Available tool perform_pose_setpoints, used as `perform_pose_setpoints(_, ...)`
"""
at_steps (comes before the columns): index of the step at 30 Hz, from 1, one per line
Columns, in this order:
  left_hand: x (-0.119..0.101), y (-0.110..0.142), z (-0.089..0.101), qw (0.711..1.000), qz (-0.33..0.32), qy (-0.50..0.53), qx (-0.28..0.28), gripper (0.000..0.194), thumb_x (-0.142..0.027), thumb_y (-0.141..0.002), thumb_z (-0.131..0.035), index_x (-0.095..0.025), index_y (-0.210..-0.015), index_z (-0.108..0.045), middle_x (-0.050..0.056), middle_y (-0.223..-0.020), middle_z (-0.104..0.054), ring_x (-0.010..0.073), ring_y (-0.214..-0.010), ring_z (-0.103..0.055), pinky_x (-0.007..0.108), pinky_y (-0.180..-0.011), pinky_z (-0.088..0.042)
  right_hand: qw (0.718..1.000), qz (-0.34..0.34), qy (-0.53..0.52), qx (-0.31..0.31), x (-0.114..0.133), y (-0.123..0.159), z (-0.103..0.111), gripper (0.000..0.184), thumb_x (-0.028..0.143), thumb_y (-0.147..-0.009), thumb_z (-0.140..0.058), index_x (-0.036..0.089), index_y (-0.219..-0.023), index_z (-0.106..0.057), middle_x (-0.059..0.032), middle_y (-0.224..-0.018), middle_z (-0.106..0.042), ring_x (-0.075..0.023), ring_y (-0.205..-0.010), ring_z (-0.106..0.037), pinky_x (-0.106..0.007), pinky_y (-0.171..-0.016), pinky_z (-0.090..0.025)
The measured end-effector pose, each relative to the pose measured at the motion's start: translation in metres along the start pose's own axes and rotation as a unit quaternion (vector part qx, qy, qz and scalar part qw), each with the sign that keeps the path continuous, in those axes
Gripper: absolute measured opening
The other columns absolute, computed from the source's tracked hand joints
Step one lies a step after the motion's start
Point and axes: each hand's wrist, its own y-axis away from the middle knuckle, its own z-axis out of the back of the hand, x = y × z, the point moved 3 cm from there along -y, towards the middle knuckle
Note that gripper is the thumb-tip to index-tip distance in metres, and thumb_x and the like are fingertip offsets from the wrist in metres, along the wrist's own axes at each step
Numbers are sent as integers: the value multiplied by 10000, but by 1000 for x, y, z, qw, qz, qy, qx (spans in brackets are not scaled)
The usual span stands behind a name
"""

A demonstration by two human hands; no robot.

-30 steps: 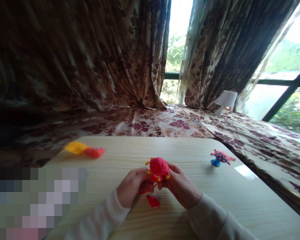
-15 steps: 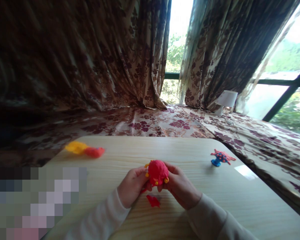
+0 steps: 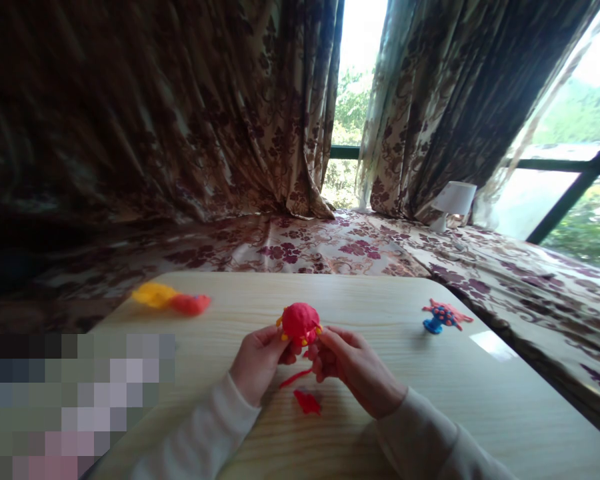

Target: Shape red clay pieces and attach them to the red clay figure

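A rounded red modelling-clay figure (image 3: pixel 301 321) with small yellow knobs around its lower edge is held up over the table. My left hand (image 3: pixel 260 360) grips its left side between thumb and fingers. At the figure's right edge, my right hand (image 3: pixel 353 367) is closed, thumb and forefinger pinching by a yellow knob. A thin red clay strip (image 3: pixel 296 379) lies on the tabletop below the hands. Nearer to me is a flat, jagged red clay piece (image 3: pixel 307 403). The underside of the figure is hidden by the fingers.
On the pale wooden table (image 3: pixel 260 440), a yellow clay lump (image 3: pixel 153 295) touches a red one (image 3: pixel 192 305) at the far left. A blue and coral clay model (image 3: pixel 443 315) stands on the right. Beyond are a patterned cover (image 3: pixel 320 243) and a white lamp (image 3: pixel 455 199).
The red figure has moved up and slightly left, tilting in my hands. My right hand's fingers have shifted to its right edge, and the red strip below shows more fully.
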Motion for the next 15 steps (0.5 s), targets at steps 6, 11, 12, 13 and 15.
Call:
perform_pose_setpoints(6,-3,3,-3,1000,7,-4,13,456,-539,-444,-784,-107,-543,-675,15,-470,-577,91,-466,-448,238,-511,-355,999,17,29,-13,2,-1,2,368,472,-687,-676,129,-622,-560,38,-537,-518,-47,-460,-456,-189,-470,-390)
perform_pose_setpoints(11,-5,4,-5,999,17,-3,42,506,-552,-430,-788,-102,-647,-709,36,-551,-621,90,-492,-457,232,-512,-361,998,15,50,-27,0,-3,4,379,487,-670,-665,147,-584,-520,59,-479,-475,-40,-423,-421,-192,-458,-380)
perform_pose_setpoints(12,-5,4,-5,999,20,-2,44,509,-542,-420,-797,-105,-668,-714,36,-569,-630,92,-505,-466,232,-526,-373,998,16,55,-29,0,-3,5,375,484,-662,-669,149,-583,-519,59,-479,-476,-42,-421,-421,-196,-462,-385)
perform_pose_setpoints(13,-5,3,-5,999,24,1,43,511,-535,-408,-805,-109,-676,-717,34,-576,-634,94,-517,-476,232,-539,-384,998,19,59,-32,-1,-4,6,371,483,-656,-670,150,-583,-521,59,-478,-479,-43,-420,-421,-200,-464,-387)
perform_pose_setpoints(15,-4,3,-4,999,30,6,39,509,-527,-392,-813,-114,-674,-718,28,-567,-633,95,-528,-491,227,-551,-395,997,26,68,-38,-1,-5,7,361,478,-649,-669,151,-589,-529,55,-482,-493,-47,-426,-428,-203,-469,-389)
